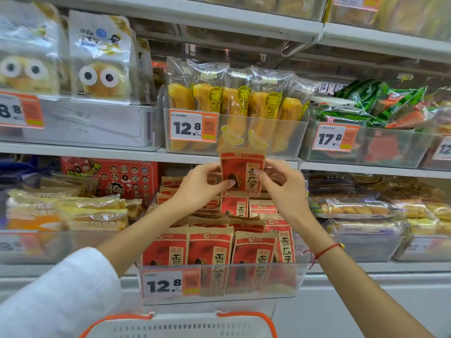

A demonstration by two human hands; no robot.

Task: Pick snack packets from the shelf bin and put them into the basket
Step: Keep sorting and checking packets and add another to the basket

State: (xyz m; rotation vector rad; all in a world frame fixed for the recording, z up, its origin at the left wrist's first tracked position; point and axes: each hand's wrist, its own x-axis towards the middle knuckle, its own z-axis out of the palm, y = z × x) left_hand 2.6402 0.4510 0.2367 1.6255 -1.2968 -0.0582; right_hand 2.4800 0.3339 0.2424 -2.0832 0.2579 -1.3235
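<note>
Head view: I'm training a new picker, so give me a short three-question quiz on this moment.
1. True or false: both the left hand and the right hand hold the raised red packet.
2. What price shows on the tag of the clear bin holding the red packets?
3. Where is the basket? A) below the bin, at the bottom edge B) on the top shelf C) in the left hand

Key: 1 true; 2 12.8; 3 A.
</note>
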